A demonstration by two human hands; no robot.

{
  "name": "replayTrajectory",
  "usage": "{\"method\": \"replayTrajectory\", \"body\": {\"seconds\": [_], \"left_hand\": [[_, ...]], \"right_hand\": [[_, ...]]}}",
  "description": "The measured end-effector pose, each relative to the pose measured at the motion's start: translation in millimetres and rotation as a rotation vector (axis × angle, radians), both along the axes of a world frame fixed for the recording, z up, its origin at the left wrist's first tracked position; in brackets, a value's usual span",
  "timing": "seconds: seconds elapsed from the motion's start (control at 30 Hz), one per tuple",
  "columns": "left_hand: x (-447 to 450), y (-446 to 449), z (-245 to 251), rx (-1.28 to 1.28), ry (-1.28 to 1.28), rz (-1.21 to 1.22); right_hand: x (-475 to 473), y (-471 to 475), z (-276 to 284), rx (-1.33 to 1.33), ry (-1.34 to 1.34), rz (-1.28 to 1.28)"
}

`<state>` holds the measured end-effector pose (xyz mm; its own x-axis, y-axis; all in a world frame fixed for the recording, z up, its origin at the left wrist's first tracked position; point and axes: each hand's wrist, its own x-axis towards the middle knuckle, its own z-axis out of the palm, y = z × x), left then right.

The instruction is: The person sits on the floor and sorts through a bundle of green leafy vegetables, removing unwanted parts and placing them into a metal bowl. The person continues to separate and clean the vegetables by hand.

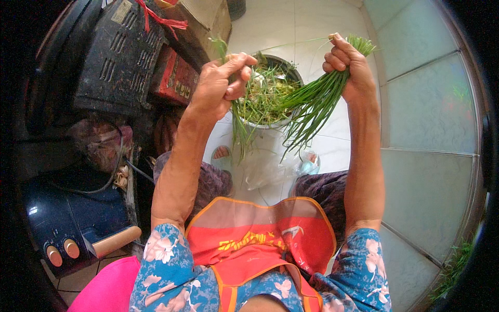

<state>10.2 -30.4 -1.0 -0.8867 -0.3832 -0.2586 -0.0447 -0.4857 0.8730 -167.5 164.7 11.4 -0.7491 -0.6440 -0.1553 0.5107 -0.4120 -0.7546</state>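
My right hand (349,66) is closed around a thick bundle of thin green stalks, like chives (317,103); their cut ends stick up above the fist and the leaves hang down to the left. My left hand (226,80) holds a smaller bunch of green leaves (241,132), with a pale tuft above the fingers. A thin strand stretches between the two hands. Below and between them stands a white bucket (269,136), filled with green and yellowish trimmings (265,95).
A black vented metal box (117,58), a red box (175,78) and a cardboard box (212,19) stand left. Lower left is a dark blue appliance (78,218) with a wooden handle. Glass panels (432,105) line the right. Clear plastic (265,171) lies near my feet.
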Motion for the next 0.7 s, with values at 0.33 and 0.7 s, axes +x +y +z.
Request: {"method": "replayTrajectory", "body": {"seconds": [0.33,0.7], "left_hand": [[-1,1,0,0.048,0.078,-0.146],[0,23,8,0.138,0.043,-0.44]], "right_hand": [[6,-5,5,0.041,0.037,-0.014],[41,-27,5,0.044,0.106,0.218]]}}
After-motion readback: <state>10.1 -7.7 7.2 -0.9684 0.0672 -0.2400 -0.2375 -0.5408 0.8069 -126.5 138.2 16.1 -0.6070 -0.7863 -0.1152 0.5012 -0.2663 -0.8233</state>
